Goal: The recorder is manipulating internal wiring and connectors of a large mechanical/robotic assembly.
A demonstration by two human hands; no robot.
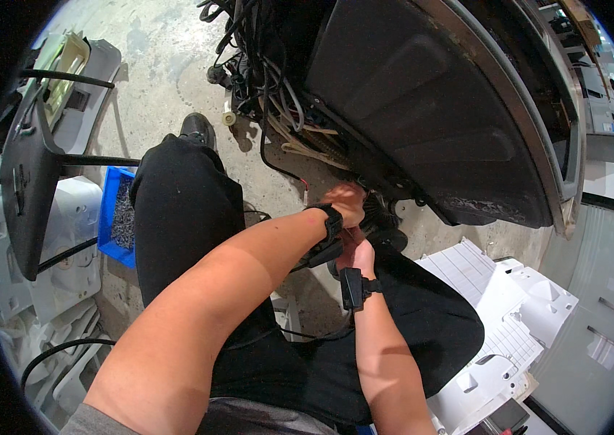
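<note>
L hand (343, 201) & R hand (355, 250) close tog., fingers hidden, can't tell grip; black-panelled appliance (423, 109) at 1 o'clock, cable bundle (292, 119) at 11. Legs (187, 210) apart, prob. for close reach.

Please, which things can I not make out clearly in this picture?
Head view:
- Bare right hand: fingertips hidden behind the bare left hand; any held object is hidden too.
- Rectangular blue plastic box: right side covered by black-trousered left leg; grey pieces too small to identify.
- Large dark-grey panel: far end cut off by upper edge.
</note>
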